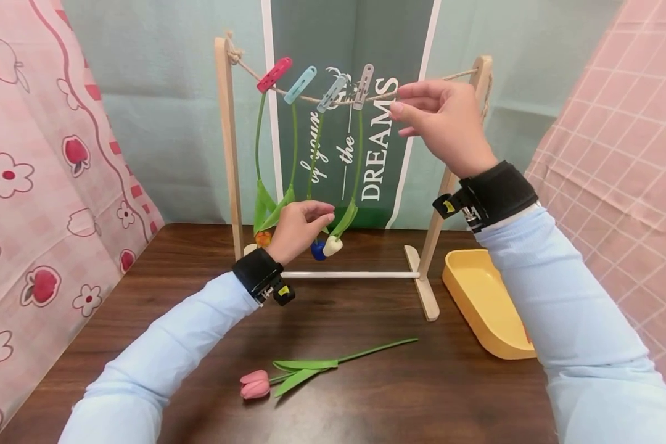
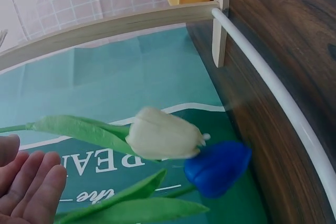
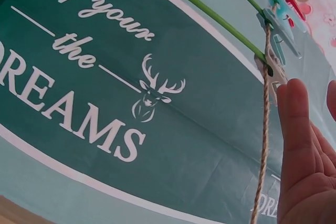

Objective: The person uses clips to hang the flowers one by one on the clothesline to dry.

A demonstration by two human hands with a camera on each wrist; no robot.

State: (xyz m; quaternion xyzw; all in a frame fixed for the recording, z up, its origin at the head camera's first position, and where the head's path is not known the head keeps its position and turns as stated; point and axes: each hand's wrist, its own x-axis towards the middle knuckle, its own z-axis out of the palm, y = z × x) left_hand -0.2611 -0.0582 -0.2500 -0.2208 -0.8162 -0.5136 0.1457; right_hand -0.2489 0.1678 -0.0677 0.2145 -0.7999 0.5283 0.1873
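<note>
Four flowers hang head-down from a rope (image 1: 305, 98), held by red (image 1: 274, 74), light blue (image 1: 300, 84), grey-blue (image 1: 332, 94) and grey (image 1: 363, 86) clothespins. My right hand (image 1: 446, 120) is just right of the grey clothespin, fingers loosely extended beside the rope and holding nothing. Lower down, my left hand (image 1: 301, 231) has relaxed fingers, close to the green leaves of the white tulip (image 2: 163, 134). A blue tulip (image 2: 218, 169) overlaps the white one. An orange flower (image 1: 263, 238) is partly hidden behind my left hand.
A wooden stand with upright posts (image 1: 229, 148) and a white bottom bar (image 1: 349, 274) carries the rope. One pink tulip (image 1: 255, 385) lies on the brown table (image 1: 200, 345) in front. The yellow tray (image 1: 477, 296) at right is partly covered by my right arm.
</note>
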